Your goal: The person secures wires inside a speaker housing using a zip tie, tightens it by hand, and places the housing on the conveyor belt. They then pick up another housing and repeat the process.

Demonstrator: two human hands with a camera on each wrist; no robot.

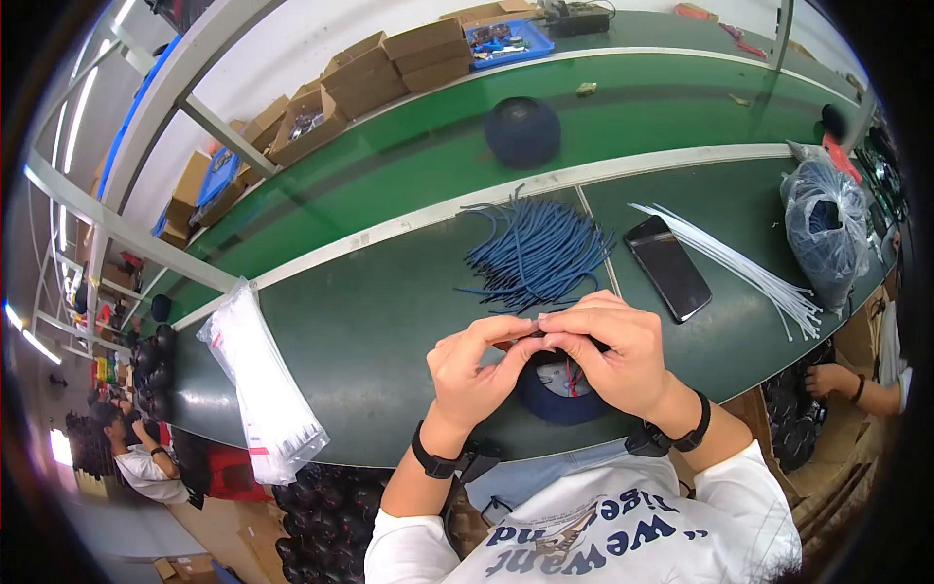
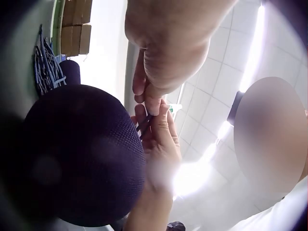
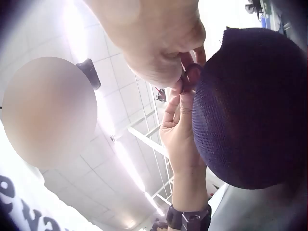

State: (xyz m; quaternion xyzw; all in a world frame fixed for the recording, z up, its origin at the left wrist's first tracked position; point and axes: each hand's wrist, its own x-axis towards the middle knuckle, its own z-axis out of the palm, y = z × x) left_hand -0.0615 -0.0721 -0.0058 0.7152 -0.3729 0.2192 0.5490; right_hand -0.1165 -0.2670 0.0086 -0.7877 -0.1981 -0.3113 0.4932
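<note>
Fingertips together, my left hand and right hand meet just above the opening of a round, dark blue mesh-covered housing, which looks like a small speaker. Red wires show inside its opening. Between thumbs and fingers both hands pinch a thin dark cord, which bends into a small loop in the right wrist view. Fingers partly hide the cord. The housing sits at the table edge close to my body.
Beyond my hands lie a heap of blue cords, a black phone and loose white cable ties. A bag of white strips lies left. Another round housing stands on the green belt. A stuffed plastic bag stands right.
</note>
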